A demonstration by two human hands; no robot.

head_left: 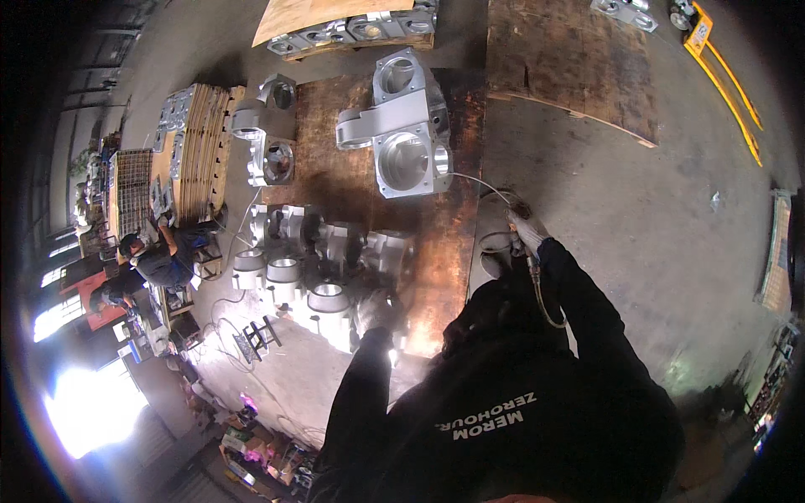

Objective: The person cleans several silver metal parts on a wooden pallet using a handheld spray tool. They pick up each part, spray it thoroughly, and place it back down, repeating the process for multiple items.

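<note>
My right hand (524, 228), in a light glove, is closed around a slim air tool with a thin hose (482, 182) that arcs toward a big silver metal casting (404, 134) standing on a rusty brown plate (436, 243). My left hand (375, 312), also gloved, rests on a cluster of smaller grey castings (323, 251) at the plate's near left; its fingers look bent over one, and the grip is unclear. Both sleeves are black.
More castings (268, 138) stand at the plate's far left, and others sit on a wooden pallet (335, 29) beyond. Stacked flat parts (201, 142) lie left. Two people (151, 260) crouch at far left. A yellow pallet jack (721, 67) is at top right. Cables (243, 335) trail on the floor.
</note>
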